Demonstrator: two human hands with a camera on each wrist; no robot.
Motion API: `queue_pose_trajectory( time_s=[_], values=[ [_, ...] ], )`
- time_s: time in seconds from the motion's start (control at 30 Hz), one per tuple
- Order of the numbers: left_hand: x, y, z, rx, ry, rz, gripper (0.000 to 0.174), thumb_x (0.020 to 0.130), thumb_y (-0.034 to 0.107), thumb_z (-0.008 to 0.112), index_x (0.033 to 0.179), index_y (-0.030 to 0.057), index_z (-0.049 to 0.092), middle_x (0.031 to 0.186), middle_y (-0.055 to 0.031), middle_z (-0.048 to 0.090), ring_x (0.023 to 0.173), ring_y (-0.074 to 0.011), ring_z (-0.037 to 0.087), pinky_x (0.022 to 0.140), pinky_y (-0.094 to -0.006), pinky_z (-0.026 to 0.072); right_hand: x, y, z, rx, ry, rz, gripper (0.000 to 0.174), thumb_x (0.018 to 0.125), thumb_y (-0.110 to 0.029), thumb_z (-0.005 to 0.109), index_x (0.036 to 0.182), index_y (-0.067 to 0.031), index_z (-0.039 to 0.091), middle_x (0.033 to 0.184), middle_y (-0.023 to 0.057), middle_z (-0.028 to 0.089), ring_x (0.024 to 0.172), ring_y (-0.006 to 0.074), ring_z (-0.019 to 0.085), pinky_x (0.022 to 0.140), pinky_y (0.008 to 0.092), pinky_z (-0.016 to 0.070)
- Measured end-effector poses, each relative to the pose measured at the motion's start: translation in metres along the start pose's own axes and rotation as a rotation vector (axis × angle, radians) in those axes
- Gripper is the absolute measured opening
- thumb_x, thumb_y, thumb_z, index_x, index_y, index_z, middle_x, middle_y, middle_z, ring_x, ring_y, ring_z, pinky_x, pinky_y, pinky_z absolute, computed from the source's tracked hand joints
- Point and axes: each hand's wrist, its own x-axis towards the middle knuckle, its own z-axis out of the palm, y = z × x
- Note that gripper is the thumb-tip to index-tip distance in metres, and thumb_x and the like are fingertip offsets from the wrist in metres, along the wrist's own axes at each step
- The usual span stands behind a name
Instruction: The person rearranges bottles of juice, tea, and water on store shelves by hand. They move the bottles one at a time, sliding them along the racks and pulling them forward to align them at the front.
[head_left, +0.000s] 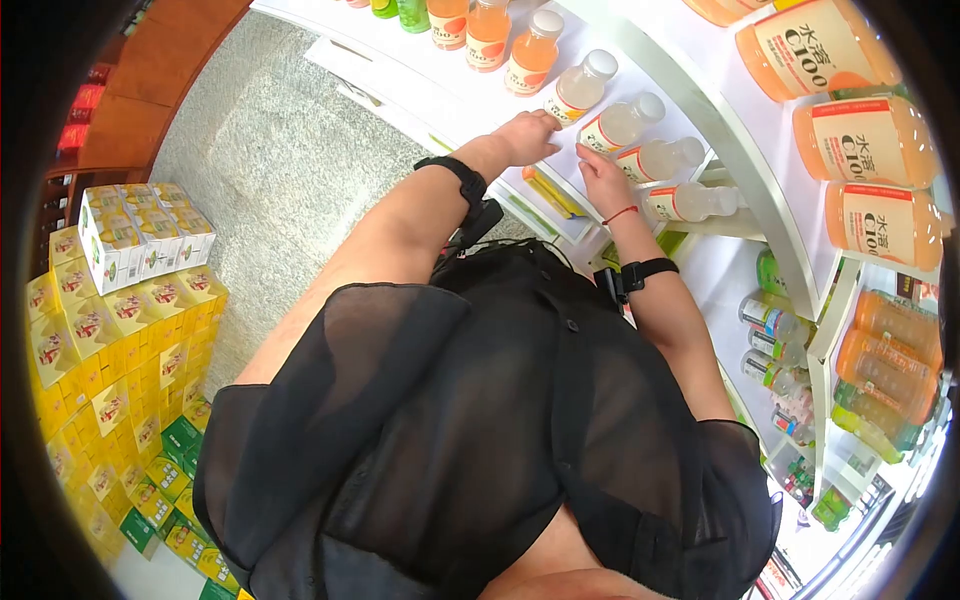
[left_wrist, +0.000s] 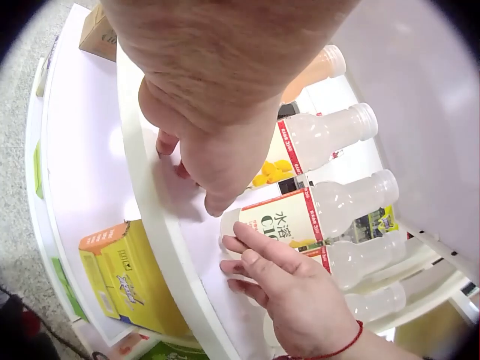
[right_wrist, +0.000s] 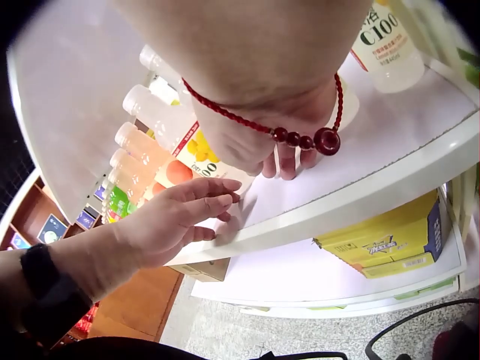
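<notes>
Clear bottles with white caps stand in a row on the white shelf. The left hand (head_left: 527,138), fingers loosely bent, is at the base of a yellow-fruit bottle (head_left: 580,88); in the right wrist view the left hand (right_wrist: 172,221) has its fingertips by the shelf edge, and whether they touch the bottle cannot be told. The right hand (head_left: 602,182), with a red bracelet, is beside it. In the left wrist view the right hand (left_wrist: 300,300) lays extended fingers against the lower label of a clear bottle (left_wrist: 289,217). Neither hand is curled round a bottle.
Orange bottles (head_left: 487,35) continue the row at the upper left; larger-looking orange ones (head_left: 820,50) stand on the upper right shelf. A yellow box (left_wrist: 131,281) sits on the lower shelf. Stacked yellow cartons (head_left: 130,320) stand on the left, beside grey floor (head_left: 270,190).
</notes>
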Motion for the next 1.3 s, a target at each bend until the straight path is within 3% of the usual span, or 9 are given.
queue_pose_trajectory(
  time_s=[0.5,0.57,1.27,1.3],
  values=[
    [0.004,0.002,-0.004,-0.02,-0.092,-0.074,0.046,0.084,0.031,0.065,0.123,0.0084,0.057,0.125,-0.014,0.055,0.111,-0.0332,0.055,0.101,-0.0392,0.0406,0.003,-0.011,-0.004,-0.045,-0.008,0.096,0.03,0.09,-0.016,0.057,0.118,-0.0125,0.065,0.115,0.0111,0.066,0.106,0.026,0.063,0.091,0.0341,0.0484],
    [0.003,0.006,-0.009,-0.015,-0.117,-0.099,0.046,0.085,0.031,0.064,0.125,0.0088,0.057,0.127,-0.0135,0.054,0.112,-0.0331,0.055,0.101,-0.0392,0.0407,0.003,-0.016,-0.007,-0.025,-0.055,0.161,0.031,0.093,-0.017,0.054,0.122,-0.0096,0.062,0.118,0.0093,0.066,0.11,0.0226,0.062,0.094,0.0311,0.0462],
    [0.007,0.0,-0.003,-0.07,-0.094,-0.098,0.043,0.083,0.029,0.065,0.12,0.009,0.059,0.124,-0.0125,0.055,0.11,-0.0344,0.057,0.098,-0.0407,0.0441,0.004,-0.011,-0.005,-0.001,-0.07,0.166,0.032,0.094,-0.012,0.053,0.125,-0.0069,0.06,0.12,0.0112,0.065,0.109,0.0202,0.062,0.094,0.0299,0.0469],
    [0.008,0.0,-0.003,-0.074,-0.122,-0.097,0.047,0.082,0.029,0.066,0.124,0.0099,0.058,0.129,-0.0116,0.052,0.111,-0.0358,0.055,0.098,-0.0402,0.044,0.004,-0.012,-0.005,0.0,-0.072,0.16,0.032,0.094,-0.012,0.053,0.125,-0.0069,0.06,0.12,0.0112,0.065,0.109,0.0202,0.062,0.094,0.0299,0.0469]
  ],
)
